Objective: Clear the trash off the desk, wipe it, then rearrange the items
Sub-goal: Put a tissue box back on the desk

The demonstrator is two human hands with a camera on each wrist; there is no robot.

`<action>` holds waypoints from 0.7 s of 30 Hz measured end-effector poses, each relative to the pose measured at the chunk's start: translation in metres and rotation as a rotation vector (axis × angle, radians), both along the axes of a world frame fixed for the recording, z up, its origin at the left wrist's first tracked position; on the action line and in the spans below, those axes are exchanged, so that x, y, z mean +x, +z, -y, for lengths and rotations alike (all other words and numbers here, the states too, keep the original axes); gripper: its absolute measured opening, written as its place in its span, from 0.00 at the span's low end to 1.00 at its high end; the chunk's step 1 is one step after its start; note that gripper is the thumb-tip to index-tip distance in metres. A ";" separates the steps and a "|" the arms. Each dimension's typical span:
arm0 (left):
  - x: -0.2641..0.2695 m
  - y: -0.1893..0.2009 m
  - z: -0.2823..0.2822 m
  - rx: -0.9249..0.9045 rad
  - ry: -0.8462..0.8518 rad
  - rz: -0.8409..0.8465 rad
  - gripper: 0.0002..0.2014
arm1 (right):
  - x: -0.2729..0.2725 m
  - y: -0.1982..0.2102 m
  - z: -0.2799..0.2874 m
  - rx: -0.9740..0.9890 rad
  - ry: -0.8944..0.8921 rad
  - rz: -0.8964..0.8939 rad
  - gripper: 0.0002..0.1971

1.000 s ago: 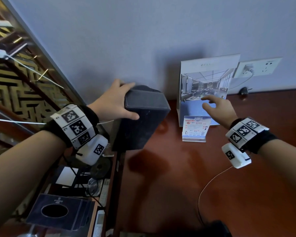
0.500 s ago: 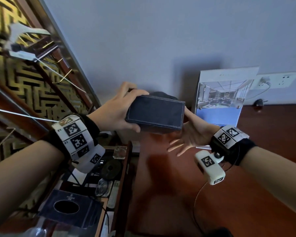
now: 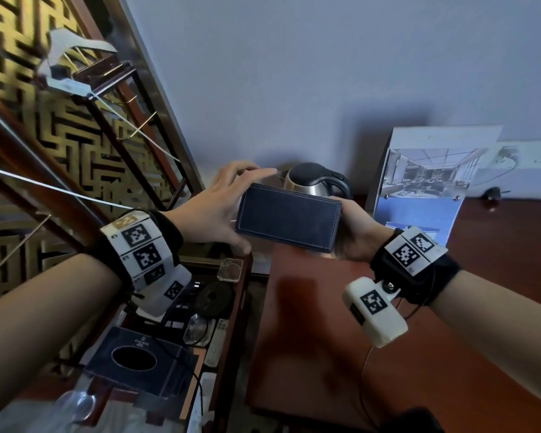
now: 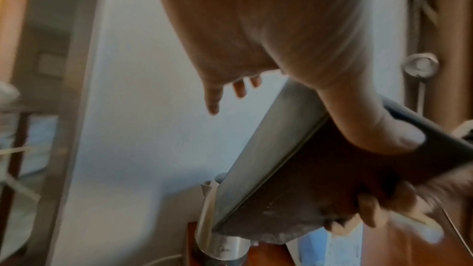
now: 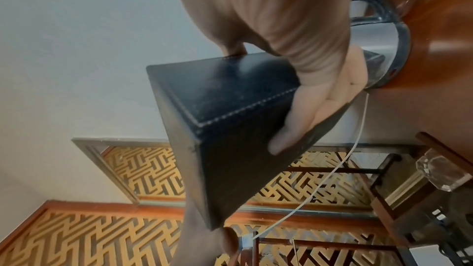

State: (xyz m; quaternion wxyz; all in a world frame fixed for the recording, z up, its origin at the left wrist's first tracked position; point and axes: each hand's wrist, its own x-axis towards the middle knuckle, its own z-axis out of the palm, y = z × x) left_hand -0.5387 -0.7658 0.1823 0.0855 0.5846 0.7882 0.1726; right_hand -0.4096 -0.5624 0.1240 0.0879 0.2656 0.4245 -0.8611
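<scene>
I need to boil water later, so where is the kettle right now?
In the head view the kettle stands at the desk's back left corner by the wall, just behind the dark box held in both hands, left of the brochure stand.

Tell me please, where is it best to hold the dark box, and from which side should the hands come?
Judging by its shape, the dark box is best held by its two short ends, one hand from each side. It is long and flat-sided with stitched edges, held level above the desk. The left hand grips the left end, the right hand the right end.
</scene>
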 end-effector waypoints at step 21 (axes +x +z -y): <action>0.022 -0.008 -0.003 0.426 0.736 1.394 0.34 | -0.020 0.020 0.050 0.528 -0.475 -0.399 0.46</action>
